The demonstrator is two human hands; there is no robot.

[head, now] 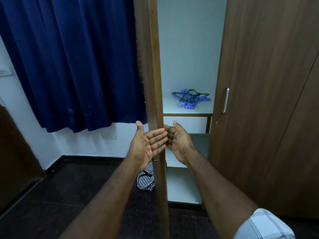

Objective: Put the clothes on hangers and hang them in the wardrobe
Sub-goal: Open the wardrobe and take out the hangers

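Our left hand (146,142) and right hand (179,144), fingers straight, flank the brown wooden wardrobe door's edge (156,83), gripping nothing; no writing legible. On the far white shelf (198,110) lies 1 tangle of blue and green hangers (189,100).

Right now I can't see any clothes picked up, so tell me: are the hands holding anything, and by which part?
Nothing is held. The left hand and right hand are open on either side of the wardrobe door's edge.
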